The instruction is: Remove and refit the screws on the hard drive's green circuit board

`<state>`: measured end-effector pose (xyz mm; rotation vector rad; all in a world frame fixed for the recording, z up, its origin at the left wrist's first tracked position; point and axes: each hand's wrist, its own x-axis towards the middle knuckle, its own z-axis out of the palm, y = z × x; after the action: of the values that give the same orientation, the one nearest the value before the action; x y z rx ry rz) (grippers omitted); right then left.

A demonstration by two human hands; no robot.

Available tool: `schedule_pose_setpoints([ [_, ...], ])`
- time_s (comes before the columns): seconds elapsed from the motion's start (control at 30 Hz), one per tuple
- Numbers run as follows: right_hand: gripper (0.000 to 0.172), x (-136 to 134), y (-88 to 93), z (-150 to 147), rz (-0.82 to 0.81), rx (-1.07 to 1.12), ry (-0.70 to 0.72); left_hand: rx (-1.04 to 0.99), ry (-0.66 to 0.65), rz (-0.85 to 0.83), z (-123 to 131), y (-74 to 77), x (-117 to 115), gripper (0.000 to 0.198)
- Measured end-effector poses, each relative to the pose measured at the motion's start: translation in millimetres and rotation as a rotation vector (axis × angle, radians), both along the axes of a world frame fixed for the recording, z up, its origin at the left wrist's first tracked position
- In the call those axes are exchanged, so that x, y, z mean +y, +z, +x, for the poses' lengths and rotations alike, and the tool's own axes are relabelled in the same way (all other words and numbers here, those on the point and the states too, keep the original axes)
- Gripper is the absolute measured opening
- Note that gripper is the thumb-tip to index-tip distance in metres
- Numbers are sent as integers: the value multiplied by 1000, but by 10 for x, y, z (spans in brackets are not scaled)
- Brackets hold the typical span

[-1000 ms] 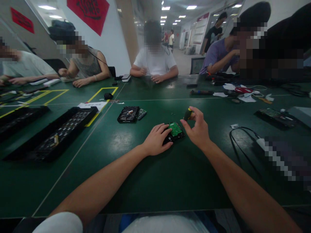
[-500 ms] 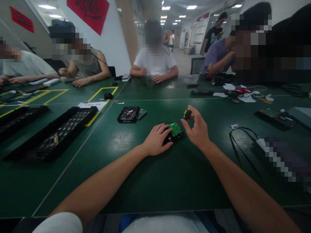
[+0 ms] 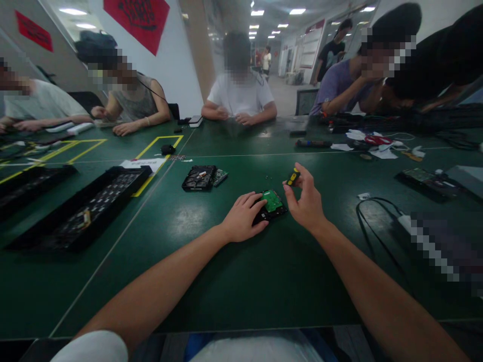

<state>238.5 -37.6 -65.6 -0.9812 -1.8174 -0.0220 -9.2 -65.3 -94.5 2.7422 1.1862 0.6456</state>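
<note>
A hard drive [image 3: 274,202] with a green circuit board facing up lies flat on the table in front of me. My left hand [image 3: 243,217] grips its left side, fingers over the top and thumb along the near edge. Just right of the drive and raised above it, my right hand [image 3: 307,201] pinches the short yellow and black handle of a screwdriver [image 3: 293,176] between thumb and fingers. The handle is tilted; I cannot make out its shaft or tip. Several tiny screws [image 3: 268,177] lie on the table beyond the drive.
An opened drive [image 3: 198,178] and a loose circuit board [image 3: 220,176] sit to the left. Long black trays [image 3: 86,213] stand further left. At right are a cable [image 3: 360,216], another drive [image 3: 426,182] and tools with scraps [image 3: 377,143]. Co-workers sit across the green table [image 3: 241,291].
The screwdriver handle has shifted slightly right and changed its tilt in my right hand. My left hand and the hard drive have stayed put. A person at far right shows more clearly.
</note>
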Motion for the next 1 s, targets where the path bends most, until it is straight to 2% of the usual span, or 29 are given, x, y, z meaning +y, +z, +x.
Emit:
schedule_pose_setpoints([
  [0.1, 69, 0, -7, -5, -16, -10, 32, -9, -3, 1, 2, -1, 0, 68],
  [0.43, 74, -4, 11, -3, 1, 2, -24, 0, 4, -10, -1, 8, -3, 70],
  [0.67, 68, -43, 46, -20, 18, -24, -9, -8, 4, -12, 3, 14, -8, 70],
  [1.0, 74, -6, -9, -2, 10, 17, -3, -22, -2, -15, 0, -8, 3, 70],
])
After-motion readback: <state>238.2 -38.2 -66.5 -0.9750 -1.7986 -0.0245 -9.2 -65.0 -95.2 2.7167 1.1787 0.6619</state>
